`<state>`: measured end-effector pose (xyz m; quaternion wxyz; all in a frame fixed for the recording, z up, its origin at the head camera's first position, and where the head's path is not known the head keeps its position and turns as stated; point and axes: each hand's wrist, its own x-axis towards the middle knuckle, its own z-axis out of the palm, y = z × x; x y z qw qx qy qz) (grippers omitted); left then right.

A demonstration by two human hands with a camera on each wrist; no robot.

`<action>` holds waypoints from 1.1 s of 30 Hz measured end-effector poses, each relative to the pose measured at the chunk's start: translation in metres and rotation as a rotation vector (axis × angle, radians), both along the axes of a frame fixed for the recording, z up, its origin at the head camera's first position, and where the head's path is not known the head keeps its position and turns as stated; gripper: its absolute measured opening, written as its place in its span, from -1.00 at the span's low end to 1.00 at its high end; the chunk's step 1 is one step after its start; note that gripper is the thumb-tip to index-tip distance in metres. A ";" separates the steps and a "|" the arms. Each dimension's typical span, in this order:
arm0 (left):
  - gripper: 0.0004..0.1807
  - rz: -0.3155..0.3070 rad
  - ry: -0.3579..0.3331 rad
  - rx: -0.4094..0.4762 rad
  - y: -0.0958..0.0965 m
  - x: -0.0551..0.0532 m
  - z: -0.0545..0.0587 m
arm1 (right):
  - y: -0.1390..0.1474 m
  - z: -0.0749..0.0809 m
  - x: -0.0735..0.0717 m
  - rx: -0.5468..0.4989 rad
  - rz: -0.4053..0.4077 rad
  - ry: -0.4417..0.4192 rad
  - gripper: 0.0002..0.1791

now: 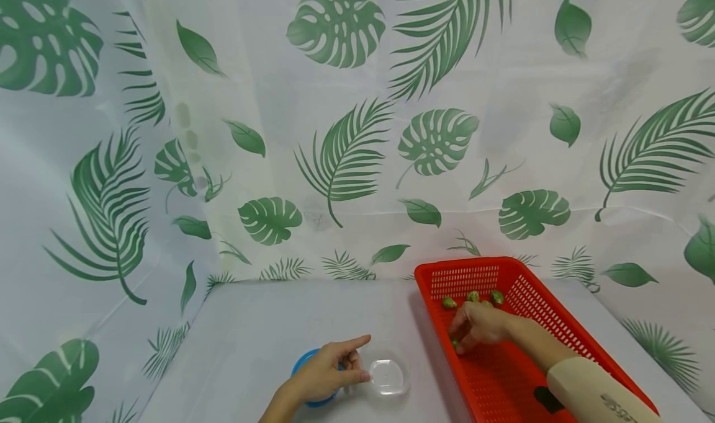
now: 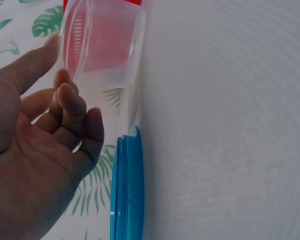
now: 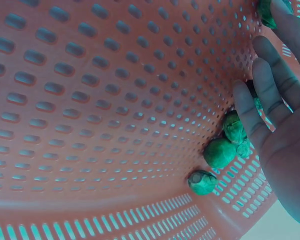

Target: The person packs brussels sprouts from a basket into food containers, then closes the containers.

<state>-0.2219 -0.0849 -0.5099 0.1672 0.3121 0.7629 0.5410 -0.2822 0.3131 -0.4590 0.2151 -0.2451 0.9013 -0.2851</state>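
Pinching one green sprout (image 1: 455, 343) with thumb and fingers, the right hand (image 1: 479, 325) is down inside one red basket (image 1: 486, 382). That sprout sits at the fingertips, close to the basket wall on the left of the hand. Four more sprouts (image 1: 496, 297) lie ahead of this hand — one is partly hidden behind it. The right wrist view shows another green bit behind the fingers; I cannot tell if it is one more. The left hand (image 1: 333, 368) is loose and grips nothing, its thumb at the rim of one clear tub (image 1: 388, 376). One blue lid (image 2: 127, 185) lies below the left hand — partly hidden from above. The basket's near end and the right sleeve (image 1: 600, 389) are cut off.
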 end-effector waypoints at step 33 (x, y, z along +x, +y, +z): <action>-0.24 0.002 -0.014 0.002 0.001 0.001 0.001 | 0.008 0.007 -0.001 -0.052 0.002 -0.032 -0.77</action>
